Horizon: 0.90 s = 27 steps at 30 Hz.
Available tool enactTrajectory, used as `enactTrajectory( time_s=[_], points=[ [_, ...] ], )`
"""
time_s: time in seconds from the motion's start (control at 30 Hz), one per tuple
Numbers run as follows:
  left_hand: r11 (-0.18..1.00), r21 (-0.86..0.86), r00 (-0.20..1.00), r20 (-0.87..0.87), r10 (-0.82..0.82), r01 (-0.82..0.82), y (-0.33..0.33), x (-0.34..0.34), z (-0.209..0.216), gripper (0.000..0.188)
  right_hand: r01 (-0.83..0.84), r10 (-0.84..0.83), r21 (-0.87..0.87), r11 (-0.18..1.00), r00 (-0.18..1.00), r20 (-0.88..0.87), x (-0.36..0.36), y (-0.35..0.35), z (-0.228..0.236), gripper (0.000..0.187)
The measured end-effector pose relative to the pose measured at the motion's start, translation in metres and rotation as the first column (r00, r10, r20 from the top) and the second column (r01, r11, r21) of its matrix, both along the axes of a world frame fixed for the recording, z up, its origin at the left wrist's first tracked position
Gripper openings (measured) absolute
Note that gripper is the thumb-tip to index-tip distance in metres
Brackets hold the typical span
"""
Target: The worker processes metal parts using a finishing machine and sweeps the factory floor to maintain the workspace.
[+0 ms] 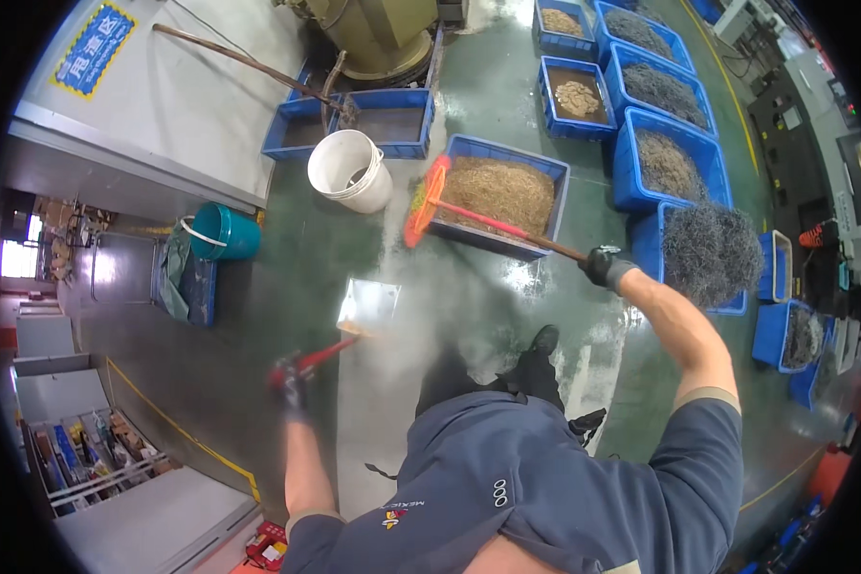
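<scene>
A broom [488, 222] reaches out ahead of the person, its orange and yellow-green head [427, 203] at the near-left side of a blue tub [560, 196] filled with brown shavings [499, 191]. Its red and brown stick slants across the tub's near edge in the view. The right hand [609, 266], in a dark glove, has its fingers wrapped around the brown end of the stick. Lower and to the left, a dustpan [369, 304] with a shiny pan is out over the floor [287, 311]; whether it touches the floor cannot be told. The left hand [292, 383], also gloved, is blurred, but its fingers appear curled around the dustpan's red handle [327, 355].

A white bucket [365, 188] stands just left of the broom head, in front of blue trays [421, 150] below an olive machine [381, 43]. A long wooden pole [230, 59] leans over those trays. Farther left is a teal bucket [231, 232]. To the right, a row of blue bins [625, 167] holds grey and brown shavings, the nearest grey pile [710, 253] heaped above its bin.
</scene>
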State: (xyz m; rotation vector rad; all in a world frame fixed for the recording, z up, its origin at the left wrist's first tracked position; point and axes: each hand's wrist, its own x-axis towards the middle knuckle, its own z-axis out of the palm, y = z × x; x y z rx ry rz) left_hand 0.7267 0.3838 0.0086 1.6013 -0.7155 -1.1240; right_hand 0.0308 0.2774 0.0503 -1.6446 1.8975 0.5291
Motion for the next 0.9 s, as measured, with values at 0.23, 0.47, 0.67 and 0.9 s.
enactTrajectory(
  time_s=[0.23, 0.47, 0.67, 0.9],
  points=[
    [0.994, 0.01, 0.994, 0.014, 0.105, -0.106, 0.008, -0.073, 0.005, 0.025, -0.249, 0.229, -0.072, 0.966, 0.95, -0.212, -0.108, -0.041, 0.054, 0.036],
    [0.965, -0.003, 0.964, -0.042, 0.262, -0.263, 0.028, -0.187, 0.044, 0.023, -0.527, 0.429, -0.259, 0.809, 0.832, -0.351, -0.271, -0.026, 0.078, 0.025],
    [0.958, 0.074, 0.961, 0.04, 0.273, -0.275, 0.019, -0.258, 0.078, 0.019, -0.541, 0.432, -0.378, 0.751, 0.836, -0.338, -0.339, 0.011, 0.121, 0.025],
    [0.979, 0.022, 0.969, 0.146, 0.199, -0.204, 0.001, -0.279, 0.08, 0.021, -0.477, 0.445, -0.365, 0.8, 0.879, -0.174, -0.346, 0.031, 0.108, 0.025]
  ],
)
